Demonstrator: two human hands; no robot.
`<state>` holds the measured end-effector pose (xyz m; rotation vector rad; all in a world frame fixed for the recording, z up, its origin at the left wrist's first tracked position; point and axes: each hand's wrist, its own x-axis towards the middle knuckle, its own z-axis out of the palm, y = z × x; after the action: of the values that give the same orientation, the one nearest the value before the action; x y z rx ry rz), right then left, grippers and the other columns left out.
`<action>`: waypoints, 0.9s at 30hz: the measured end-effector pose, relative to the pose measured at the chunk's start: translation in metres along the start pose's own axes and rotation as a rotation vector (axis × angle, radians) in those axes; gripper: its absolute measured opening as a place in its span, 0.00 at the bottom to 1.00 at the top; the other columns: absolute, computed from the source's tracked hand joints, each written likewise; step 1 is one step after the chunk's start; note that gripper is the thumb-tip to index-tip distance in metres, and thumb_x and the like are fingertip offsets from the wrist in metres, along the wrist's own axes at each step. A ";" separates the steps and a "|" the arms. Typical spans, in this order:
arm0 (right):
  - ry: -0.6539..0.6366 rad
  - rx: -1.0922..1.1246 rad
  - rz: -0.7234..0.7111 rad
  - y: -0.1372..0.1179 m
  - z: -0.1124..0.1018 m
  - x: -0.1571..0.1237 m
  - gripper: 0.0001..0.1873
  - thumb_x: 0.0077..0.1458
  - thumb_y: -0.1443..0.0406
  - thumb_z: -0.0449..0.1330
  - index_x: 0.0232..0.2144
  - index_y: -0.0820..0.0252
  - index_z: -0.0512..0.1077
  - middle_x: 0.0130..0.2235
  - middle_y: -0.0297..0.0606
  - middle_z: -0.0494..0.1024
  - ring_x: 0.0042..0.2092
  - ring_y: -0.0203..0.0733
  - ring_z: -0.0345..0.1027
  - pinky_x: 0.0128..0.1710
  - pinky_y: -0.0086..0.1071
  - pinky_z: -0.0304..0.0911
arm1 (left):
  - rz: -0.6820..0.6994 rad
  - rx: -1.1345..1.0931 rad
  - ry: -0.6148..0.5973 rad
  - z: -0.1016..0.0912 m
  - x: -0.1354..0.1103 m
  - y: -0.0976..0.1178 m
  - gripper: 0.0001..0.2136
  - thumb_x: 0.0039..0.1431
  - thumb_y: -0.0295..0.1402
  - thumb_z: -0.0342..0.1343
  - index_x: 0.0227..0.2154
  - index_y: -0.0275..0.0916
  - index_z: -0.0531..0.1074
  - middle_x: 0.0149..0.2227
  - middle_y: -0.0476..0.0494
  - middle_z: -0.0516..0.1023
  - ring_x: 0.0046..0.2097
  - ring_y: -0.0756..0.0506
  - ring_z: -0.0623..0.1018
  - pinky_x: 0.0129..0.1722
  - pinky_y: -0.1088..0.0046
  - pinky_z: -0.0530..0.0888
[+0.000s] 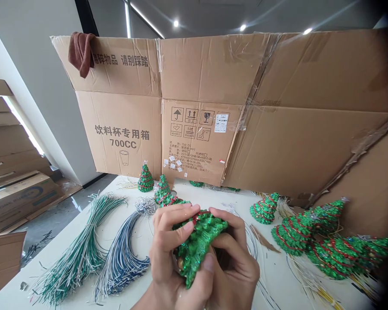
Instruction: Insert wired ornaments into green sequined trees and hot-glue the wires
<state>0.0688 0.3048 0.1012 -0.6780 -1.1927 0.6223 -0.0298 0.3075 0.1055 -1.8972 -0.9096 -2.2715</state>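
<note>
A small glittery green Christmas tree decoration [202, 241] is held up over the white table, between both hands. My left hand [174, 245] wraps around its left side, thumb and fingers pressed on the surface. From the right, my right hand [234, 258] grips it, with fingers bent behind and under its edge. Red trim shows near the top of the tree. Its underside and the right fingertips are partly hidden. Just behind the hands, another green tree [164, 191] stands on the table.
A bundle of green and white wires [81, 249] and a bundle of blue and white wires [126, 254] lie at left. Several finished-looking trees [292, 232] lean together at right, near loose wires [310, 275]. A tall cardboard wall [194, 73] encloses the back, a brown cloth [81, 51] over it.
</note>
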 end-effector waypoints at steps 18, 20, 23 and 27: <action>0.024 -0.044 0.022 -0.005 0.005 -0.004 0.08 0.59 0.65 0.75 0.27 0.53 0.85 0.54 0.43 0.82 0.45 0.48 0.82 0.36 0.35 0.80 | -0.061 0.037 0.067 0.006 -0.003 0.004 0.12 0.67 0.33 0.60 0.52 0.45 0.70 0.53 0.35 0.82 0.56 0.33 0.80 0.56 0.41 0.77; 0.089 -0.054 0.080 -0.006 0.006 -0.006 0.09 0.60 0.62 0.75 0.27 0.54 0.85 0.57 0.44 0.81 0.47 0.50 0.82 0.38 0.37 0.81 | -0.062 0.034 0.072 0.009 -0.004 0.005 0.14 0.68 0.36 0.60 0.54 0.44 0.70 0.54 0.35 0.82 0.57 0.33 0.80 0.56 0.42 0.77; 0.106 -0.035 0.129 -0.006 0.004 -0.007 0.08 0.60 0.61 0.75 0.28 0.53 0.85 0.58 0.42 0.80 0.52 0.52 0.81 0.43 0.39 0.81 | -0.013 0.052 0.051 0.011 -0.003 0.005 0.17 0.67 0.37 0.61 0.56 0.42 0.70 0.54 0.34 0.82 0.57 0.33 0.80 0.58 0.44 0.76; 0.018 0.030 0.120 -0.003 -0.004 -0.002 0.07 0.61 0.63 0.74 0.29 0.52 0.84 0.56 0.40 0.80 0.50 0.49 0.82 0.42 0.37 0.82 | -0.007 0.080 0.026 0.010 -0.003 0.006 0.16 0.66 0.36 0.61 0.54 0.40 0.73 0.54 0.33 0.83 0.57 0.33 0.80 0.57 0.45 0.76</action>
<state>0.0721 0.3005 0.1013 -0.7322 -1.1293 0.7319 -0.0180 0.3060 0.1063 -1.8314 -0.9890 -2.2222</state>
